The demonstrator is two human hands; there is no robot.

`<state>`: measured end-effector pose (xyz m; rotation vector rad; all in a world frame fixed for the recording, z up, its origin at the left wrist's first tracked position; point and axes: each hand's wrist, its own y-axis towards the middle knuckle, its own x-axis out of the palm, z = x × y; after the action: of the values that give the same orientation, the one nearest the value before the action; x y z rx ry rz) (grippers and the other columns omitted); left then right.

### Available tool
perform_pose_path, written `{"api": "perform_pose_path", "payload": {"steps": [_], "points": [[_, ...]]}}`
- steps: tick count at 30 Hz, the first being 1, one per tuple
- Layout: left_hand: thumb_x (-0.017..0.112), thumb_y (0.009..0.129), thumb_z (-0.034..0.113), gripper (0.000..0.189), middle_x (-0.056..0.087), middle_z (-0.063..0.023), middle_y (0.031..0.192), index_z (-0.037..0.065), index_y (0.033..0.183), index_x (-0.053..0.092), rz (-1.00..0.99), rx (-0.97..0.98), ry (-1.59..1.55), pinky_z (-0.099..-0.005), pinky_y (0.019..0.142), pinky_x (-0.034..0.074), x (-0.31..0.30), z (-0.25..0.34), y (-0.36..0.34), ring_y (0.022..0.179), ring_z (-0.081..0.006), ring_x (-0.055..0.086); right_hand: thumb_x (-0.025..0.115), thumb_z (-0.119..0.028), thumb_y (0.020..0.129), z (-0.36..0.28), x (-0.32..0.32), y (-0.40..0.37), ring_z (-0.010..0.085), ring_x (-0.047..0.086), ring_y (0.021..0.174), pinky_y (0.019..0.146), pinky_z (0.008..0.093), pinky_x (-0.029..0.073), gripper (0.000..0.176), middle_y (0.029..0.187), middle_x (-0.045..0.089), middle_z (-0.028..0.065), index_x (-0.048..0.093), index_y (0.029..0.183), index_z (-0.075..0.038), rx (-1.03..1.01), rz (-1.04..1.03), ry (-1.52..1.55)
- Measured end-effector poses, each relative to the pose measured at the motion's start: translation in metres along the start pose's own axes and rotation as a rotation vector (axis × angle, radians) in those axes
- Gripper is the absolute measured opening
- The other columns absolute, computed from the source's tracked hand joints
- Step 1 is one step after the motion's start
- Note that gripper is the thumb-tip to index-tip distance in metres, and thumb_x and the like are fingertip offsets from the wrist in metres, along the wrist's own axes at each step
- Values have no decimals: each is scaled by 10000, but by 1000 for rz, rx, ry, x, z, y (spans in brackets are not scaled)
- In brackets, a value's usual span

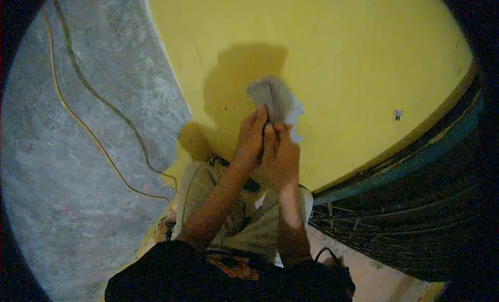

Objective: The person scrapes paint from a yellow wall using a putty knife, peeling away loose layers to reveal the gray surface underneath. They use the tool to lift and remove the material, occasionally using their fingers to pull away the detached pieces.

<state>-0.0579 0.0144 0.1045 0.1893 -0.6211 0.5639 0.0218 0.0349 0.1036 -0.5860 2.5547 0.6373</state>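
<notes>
My left hand [252,138] and my right hand [283,156] are close together in front of my knees, both gripping a grey sheet with ragged edges [283,101]. It looks like paper, with a fold or seam running down its middle. The left thumb presses on its lower left part, while the right fingers curl round its lower edge. A paler, torn strip [296,117] sticks out on the right side. Behind the hands lies a broad yellow surface [353,57], which catches the shadow of my hands and the sheet.
A thin yellowish cable [78,119] snakes over the grey mottled surface [47,198] on the left, its shadow beside it. At right stands a dark, ribbed, woven-looking piece [395,213] with a blue-green edge. A small pale scrap [397,114] shows against the yellow.
</notes>
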Motion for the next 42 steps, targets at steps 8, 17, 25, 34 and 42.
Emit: {"api": "perform_pose_path", "payload": {"steps": [8,17,25,34,42], "points": [[454,972,419,441,654,-62,791,17,879,613,-189,-78,561,-280,647,490,-54,-71,-26,691,-141,608,419,-278,996,76,41,-87,193,554,774,707,344,465,393,939,603,154,490,1193,55,88,257,262],[437,972,449,451,627,-63,724,24,912,575,-261,-159,300,-281,656,499,-41,-101,-31,720,-133,617,384,-285,991,97,58,-102,386,583,1026,888,404,462,426,1126,591,258,507,1192,70,219,445,235],[465,968,421,444,605,-65,674,19,832,595,-241,127,688,-267,615,494,-61,-143,-12,659,-134,618,379,-285,1009,91,59,-99,245,582,917,809,339,459,436,1000,617,199,485,1163,110,173,524,259],[463,966,424,478,565,-49,615,4,781,597,-158,123,604,-281,554,444,-33,-101,9,572,-124,537,388,-287,1006,56,28,-57,225,591,826,746,336,465,434,920,635,197,514,1156,100,121,452,57],[473,969,404,425,603,-32,665,14,852,594,-164,-162,132,-258,551,458,-39,-83,-9,608,-107,592,406,-261,1001,63,50,-65,236,633,828,733,368,492,401,875,654,213,533,1137,94,195,375,-38]]}}
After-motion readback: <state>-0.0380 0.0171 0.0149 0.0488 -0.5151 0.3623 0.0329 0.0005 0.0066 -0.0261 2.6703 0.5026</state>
